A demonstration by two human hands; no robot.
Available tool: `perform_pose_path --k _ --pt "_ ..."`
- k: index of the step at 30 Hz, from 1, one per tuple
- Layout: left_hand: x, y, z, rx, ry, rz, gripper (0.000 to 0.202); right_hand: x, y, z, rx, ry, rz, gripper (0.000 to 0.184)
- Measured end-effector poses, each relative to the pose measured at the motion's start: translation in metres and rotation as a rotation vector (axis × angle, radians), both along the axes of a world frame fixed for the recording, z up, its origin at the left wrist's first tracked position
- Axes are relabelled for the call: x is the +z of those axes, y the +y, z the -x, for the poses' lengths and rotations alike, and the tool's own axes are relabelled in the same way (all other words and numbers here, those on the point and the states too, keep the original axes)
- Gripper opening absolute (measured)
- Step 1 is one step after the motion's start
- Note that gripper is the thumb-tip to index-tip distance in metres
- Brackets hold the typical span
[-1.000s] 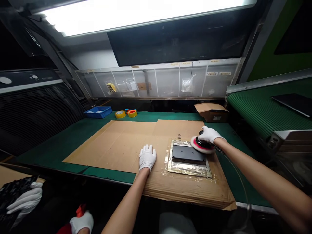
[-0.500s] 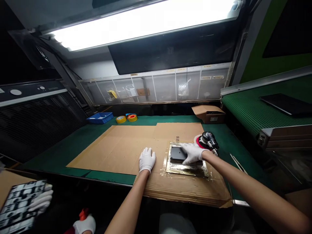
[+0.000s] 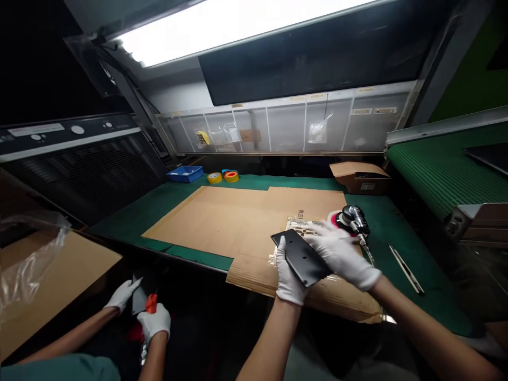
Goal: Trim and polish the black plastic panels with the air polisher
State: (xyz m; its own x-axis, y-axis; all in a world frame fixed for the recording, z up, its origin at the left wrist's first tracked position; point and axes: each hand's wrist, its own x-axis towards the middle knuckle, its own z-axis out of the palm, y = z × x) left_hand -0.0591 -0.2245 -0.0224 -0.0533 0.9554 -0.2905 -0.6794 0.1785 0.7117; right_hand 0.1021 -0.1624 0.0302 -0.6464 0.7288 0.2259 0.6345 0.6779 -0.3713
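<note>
A flat black metal plate [image 3: 301,258] with small holes is lifted and tilted above the cardboard. My left hand [image 3: 288,275] in a white glove grips its near end, and my right hand [image 3: 341,255] in a white glove presses on its right edge. Beneath it lies a foil-like printed sheet [image 3: 302,225], partly hidden by the plate and my hands. An air orbital sander [image 3: 351,219] with a red-and-white pad rests just beyond my right hand, not held.
Corrugated cardboard [image 3: 222,222] covers a green mat bench [image 3: 400,233], with a metal strip tool [image 3: 407,270] to the right. A co-worker's gloved hands [image 3: 154,321] work at lower left. Tape rolls [image 3: 224,177], a blue tray [image 3: 184,174], a carton [image 3: 361,178] and a green conveyor [image 3: 436,164] stand behind.
The black plate has come up off the foil sheet and tilted, now held by both my hands. My right hand has left the sander, which stays put. The view has swung right.
</note>
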Motion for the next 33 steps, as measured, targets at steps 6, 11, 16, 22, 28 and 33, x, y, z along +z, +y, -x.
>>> perform_pose_path --k 6,11,16,22,28,33 --pt "0.031 -0.029 0.006 0.114 -0.518 -0.016 0.059 -0.087 0.023 -0.148 -0.943 0.016 -0.036 0.063" --pt "0.051 -0.049 0.011 0.097 -0.576 -0.003 0.071 -0.154 0.018 -0.181 -0.932 -0.195 0.126 0.068" --pt "0.058 -0.062 0.006 0.045 -0.56 -0.011 0.072 -0.17 0.018 -0.186 -0.967 -0.138 0.146 0.07" --pt "0.058 -0.067 0.004 0.046 -0.487 -0.03 0.073 -0.172 0.021 -0.192 -1.027 -0.187 0.224 0.075" --pt "0.031 -0.047 0.044 0.068 -0.417 0.098 0.062 -0.174 0.023 -0.188 -1.042 -0.163 0.233 0.069" --pt "0.012 0.023 0.153 0.278 0.349 0.353 0.021 -0.178 0.024 -0.187 -1.03 -0.136 0.205 0.061"
